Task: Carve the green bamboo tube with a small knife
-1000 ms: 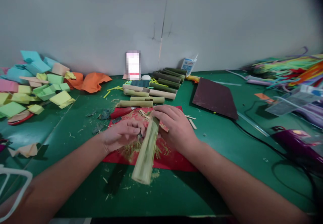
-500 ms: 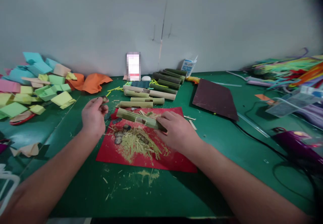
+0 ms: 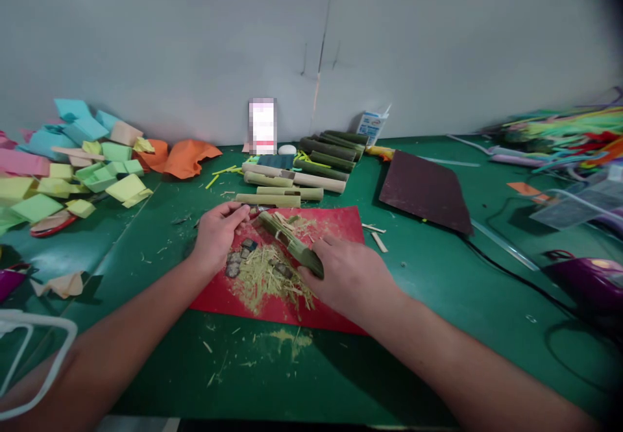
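Note:
My right hand (image 3: 348, 275) is closed around one end of a green bamboo tube (image 3: 290, 243) that lies slanted over a red sheet (image 3: 341, 221). My left hand (image 3: 218, 232) sits at the sheet's left edge, fingers curled near the tube's far end and close to a red-handled tool that is mostly hidden; what those fingers hold I cannot make out. A heap of pale green shavings (image 3: 265, 276) and small dark bark chips (image 3: 233, 266) lies on the sheet under the tube.
More bamboo tubes (image 3: 292, 179) and darker ones (image 3: 331, 150) lie behind the sheet. Coloured paper pieces (image 3: 73, 172) pile at the left, a dark brown sheet (image 3: 423, 192) at the right, then a cable, a purple tool (image 3: 588, 279) and pipe cleaners (image 3: 559, 130).
The tube went from upright scraping to lying on the sheet, then slanted. My left hand swung out to the left and has come back to the tube's far end.

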Available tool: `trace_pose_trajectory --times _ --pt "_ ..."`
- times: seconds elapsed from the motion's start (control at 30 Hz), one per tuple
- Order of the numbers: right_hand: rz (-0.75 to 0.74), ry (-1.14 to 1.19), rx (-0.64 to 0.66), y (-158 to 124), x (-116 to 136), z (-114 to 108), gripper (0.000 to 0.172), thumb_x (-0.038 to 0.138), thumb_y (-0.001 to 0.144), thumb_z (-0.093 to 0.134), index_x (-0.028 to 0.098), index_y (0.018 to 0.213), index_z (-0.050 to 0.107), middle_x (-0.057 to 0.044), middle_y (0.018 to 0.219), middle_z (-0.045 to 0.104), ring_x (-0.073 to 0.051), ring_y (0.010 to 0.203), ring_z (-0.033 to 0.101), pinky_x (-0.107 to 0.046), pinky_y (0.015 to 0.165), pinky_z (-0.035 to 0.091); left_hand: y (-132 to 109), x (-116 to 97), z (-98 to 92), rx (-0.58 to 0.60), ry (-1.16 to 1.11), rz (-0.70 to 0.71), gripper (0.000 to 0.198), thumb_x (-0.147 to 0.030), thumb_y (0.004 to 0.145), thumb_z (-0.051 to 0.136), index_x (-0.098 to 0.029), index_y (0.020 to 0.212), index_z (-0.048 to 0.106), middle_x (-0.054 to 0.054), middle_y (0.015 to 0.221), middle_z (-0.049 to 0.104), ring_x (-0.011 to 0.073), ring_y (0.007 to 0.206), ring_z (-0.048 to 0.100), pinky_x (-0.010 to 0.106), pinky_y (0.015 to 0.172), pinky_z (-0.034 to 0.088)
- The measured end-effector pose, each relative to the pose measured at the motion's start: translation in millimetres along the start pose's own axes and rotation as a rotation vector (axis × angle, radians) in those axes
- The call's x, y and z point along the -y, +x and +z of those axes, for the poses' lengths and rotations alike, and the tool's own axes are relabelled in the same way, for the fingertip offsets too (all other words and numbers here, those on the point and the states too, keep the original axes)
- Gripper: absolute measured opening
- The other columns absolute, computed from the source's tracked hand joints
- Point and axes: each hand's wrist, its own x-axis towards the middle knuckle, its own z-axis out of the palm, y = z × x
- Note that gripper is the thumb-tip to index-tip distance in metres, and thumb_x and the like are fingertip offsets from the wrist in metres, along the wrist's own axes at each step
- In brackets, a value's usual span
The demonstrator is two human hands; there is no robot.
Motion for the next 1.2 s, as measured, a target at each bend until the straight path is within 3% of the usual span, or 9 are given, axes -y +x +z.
trace_pose_trajectory --times 0.17,0.43,0.57,0.67,0.8,1.0,1.2 --pt "0.013 0.008 0.012 1 0 4 0.027 0.045 0.081 0.048 0.02 0.079 0.058 -0.008 0.077 0.064 -0.024 0.068 0.061 -0.032 0.052 0.038 3 5 0.6 0.093 -0.154 -0.129 0.025 -0.036 0.067 0.071 -0.015 0.077 0.063 0.001 0.066 0.063 0.0061 0.048 0.049 0.018 0.045 0.037" --pt "-0.004 -0.009 -0.059 2 -1 8 0.025 0.042 0.079 0.052 0.018 0.084 0.057 -0.01 0.084 0.062 -0.025 0.079 0.06 -0.034 0.061 0.041 5 5 -0.3 0.107 -0.082 -0.102 0.03 -0.036 0.067 0.072 -0.014 0.085 0.063 0.005 0.072 0.067 0.0082 0.049 0.052 0.019 0.045 0.039" --pt "0.002 0.01 -0.028 3 -2 10 0.029 0.048 0.08 0.051 0.019 0.082 0.056 -0.009 0.079 0.062 -0.024 0.075 0.061 -0.032 0.057 0.039 4 2 -2.2 0.104 0.187 0.052 0.024 -0.035 0.069 0.07 -0.016 0.085 0.067 0.004 0.068 0.067 0.0122 0.052 0.054 0.022 0.051 0.042" --pt "0.001 0.018 0.001 4 -3 12 0.032 0.05 0.081 0.049 0.02 0.082 0.057 -0.008 0.079 0.063 -0.023 0.071 0.061 -0.031 0.051 0.036 2 -2 -5.3 0.106 0.409 0.294 0.016 -0.03 0.073 0.066 -0.02 0.085 0.07 0.004 0.081 0.069 0.0167 0.071 0.06 0.026 0.07 0.045" --pt "-0.006 0.041 0.004 5 -3 14 0.027 0.046 0.082 0.048 0.02 0.082 0.058 -0.007 0.08 0.064 -0.021 0.07 0.061 -0.029 0.049 0.033 2 -4 -9.9 0.209 0.568 0.52 0.021 -0.027 0.08 0.057 -0.025 0.096 0.07 0.005 0.095 0.067 0.0202 0.09 0.059 0.03 0.087 0.042" --pt "-0.005 0.052 0.002 5 -2 13 0.027 0.045 0.082 0.048 0.02 0.083 0.057 -0.006 0.079 0.065 -0.021 0.069 0.06 -0.029 0.049 0.031 7 3 -11.5 0.282 0.671 0.595 0.026 -0.026 0.082 0.054 -0.024 0.104 0.067 0.008 0.102 0.064 0.0215 0.094 0.057 0.033 0.087 0.042" --pt "-0.028 0.034 -0.018 4 0 15 0.027 0.045 0.083 0.048 0.02 0.084 0.058 -0.006 0.081 0.065 -0.021 0.07 0.06 -0.029 0.049 0.032 14 8 -14.1 0.33 0.73 0.619 0.023 -0.026 0.082 0.055 -0.021 0.101 0.067 0.009 0.095 0.063 0.021 0.09 0.058 0.032 0.084 0.043"
